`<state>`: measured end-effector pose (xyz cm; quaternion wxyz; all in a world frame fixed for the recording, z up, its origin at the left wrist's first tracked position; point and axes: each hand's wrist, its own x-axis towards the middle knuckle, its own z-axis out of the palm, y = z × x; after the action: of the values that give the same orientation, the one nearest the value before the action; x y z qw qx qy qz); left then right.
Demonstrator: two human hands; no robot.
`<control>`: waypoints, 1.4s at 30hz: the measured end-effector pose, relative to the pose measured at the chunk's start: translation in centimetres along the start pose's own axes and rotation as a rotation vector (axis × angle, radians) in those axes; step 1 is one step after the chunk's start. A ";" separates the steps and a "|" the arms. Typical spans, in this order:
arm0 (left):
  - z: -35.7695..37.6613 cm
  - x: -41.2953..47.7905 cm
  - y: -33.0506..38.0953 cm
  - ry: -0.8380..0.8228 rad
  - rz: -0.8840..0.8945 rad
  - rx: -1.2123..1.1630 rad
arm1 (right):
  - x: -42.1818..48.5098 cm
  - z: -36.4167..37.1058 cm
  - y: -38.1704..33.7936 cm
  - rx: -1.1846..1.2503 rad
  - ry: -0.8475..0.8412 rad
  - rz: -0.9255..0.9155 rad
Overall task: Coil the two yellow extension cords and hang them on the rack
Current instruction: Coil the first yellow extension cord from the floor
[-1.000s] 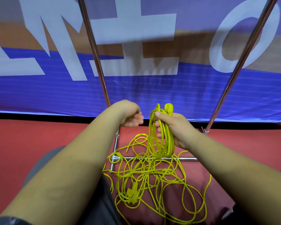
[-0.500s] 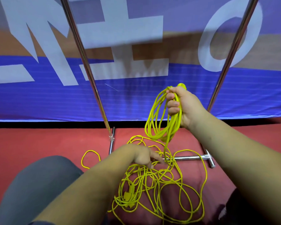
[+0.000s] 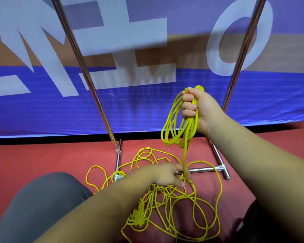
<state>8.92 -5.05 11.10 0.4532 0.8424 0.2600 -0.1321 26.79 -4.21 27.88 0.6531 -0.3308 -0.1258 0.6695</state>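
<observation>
Yellow cord coil (image 3: 189,127) clenched in right hand (image 3: 200,109), fingers wrapped tight; left hand (image 3: 165,174) pinches hanging strand (image 3: 184,155) below.

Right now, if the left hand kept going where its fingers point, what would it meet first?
The left hand would likely meet the cord strand hanging from the right hand; the rack's bar lies beyond.

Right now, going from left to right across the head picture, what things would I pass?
Grey trouser knee → left rack pole → left hand → right hand, gripping the coiled yellow cord → right rack pole.
</observation>
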 end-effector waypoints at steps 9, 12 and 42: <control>1.5 0.2 -1.5 -0.237 -0.154 0.197 | -0.4 -0.2 -0.2 -0.040 -0.018 -0.011; 0.8 -0.1 -2.4 -0.216 -0.214 0.182 | -0.5 -0.3 0.0 -0.041 -0.012 0.004; -12.7 -6.0 -1.4 0.761 -0.430 -0.456 | -1.3 -1.7 2.5 -0.765 -0.002 -0.066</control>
<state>2.99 4.24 19.89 0.4613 0.6375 0.5974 0.1546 25.74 -6.18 25.51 0.5033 -0.5459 -0.3777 0.5532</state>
